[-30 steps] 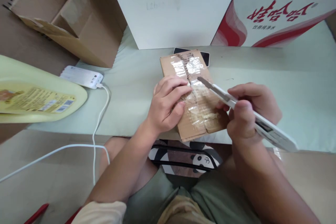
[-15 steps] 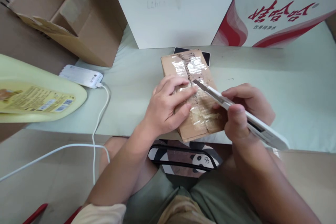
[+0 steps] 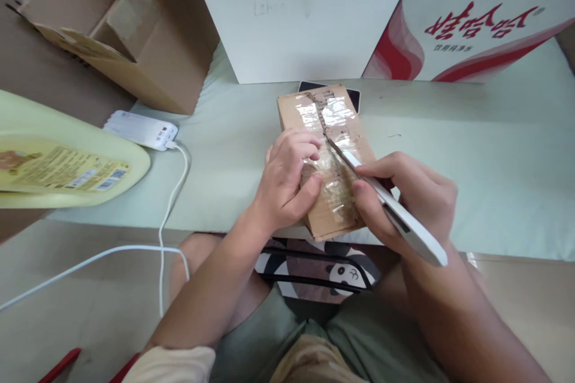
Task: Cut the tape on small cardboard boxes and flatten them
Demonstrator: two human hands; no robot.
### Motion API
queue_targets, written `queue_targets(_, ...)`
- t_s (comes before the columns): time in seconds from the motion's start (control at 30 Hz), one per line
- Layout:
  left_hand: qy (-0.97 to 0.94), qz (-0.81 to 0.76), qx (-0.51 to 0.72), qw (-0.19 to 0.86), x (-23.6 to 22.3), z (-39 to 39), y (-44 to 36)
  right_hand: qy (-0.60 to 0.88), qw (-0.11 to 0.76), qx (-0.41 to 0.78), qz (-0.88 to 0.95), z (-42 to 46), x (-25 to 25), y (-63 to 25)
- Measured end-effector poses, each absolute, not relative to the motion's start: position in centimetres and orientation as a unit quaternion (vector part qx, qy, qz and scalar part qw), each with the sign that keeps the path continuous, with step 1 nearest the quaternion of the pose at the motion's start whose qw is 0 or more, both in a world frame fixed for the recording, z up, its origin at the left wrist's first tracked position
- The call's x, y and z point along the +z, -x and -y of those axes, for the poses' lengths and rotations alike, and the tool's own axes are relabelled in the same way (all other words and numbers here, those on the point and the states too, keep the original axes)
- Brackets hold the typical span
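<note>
A small brown cardboard box point(image 3: 333, 191), with shiny clear tape over its top seam, lies at the front of the pale green surface. My left hand point(image 3: 290, 176) steadies its left side, fingers curled on the top and thumb pressed near the middle. In my right hand point(image 3: 411, 191) is a white utility knife point(image 3: 415, 230), gripped between thumb and fingers with its blade out. The blade tip meets the taped seam near the box's middle, just right of my left fingers. Whether it has cut in, I cannot tell.
Behind the box lies a dark-screened phone point(image 3: 354, 99), partly covered. A white box point(image 3: 305, 30) and a red-and-white carton point(image 3: 471, 24) stand at the back. Leftward are an open carton point(image 3: 166, 42), a power bank point(image 3: 141, 130) with a white cable point(image 3: 177, 182), and a yellow bottle point(image 3: 76, 149).
My right hand has moved left and the knife tip has come down from above the box onto the seam. My left fingers have curled back from the seam.
</note>
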State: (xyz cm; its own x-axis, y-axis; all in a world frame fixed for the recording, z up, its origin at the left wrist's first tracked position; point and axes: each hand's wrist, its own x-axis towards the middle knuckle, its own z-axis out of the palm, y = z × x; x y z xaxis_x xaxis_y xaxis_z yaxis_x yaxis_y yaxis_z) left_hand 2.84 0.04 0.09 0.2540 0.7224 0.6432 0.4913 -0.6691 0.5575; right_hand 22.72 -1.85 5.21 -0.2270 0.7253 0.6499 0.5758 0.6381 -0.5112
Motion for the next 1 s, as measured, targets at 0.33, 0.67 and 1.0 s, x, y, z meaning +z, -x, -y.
queue_targets(0.33,-0.791,-0.386,0.46,0.112,0.46,-0.07,-2.89,0.423,0.464,0.089,0.773,1.31,5.24,-22.87)
queue_targets(0.67,-0.793,-0.394,0.451,0.11,0.32,-0.15,-2.83,0.425,0.47,0.1,0.767,1.49,5.16,-22.87)
queue_targets(1.0,-0.79,-0.388,0.461,0.113,0.47,-0.14,-2.82,0.417,0.485,0.131,0.758,2.06,5.38,-23.33)
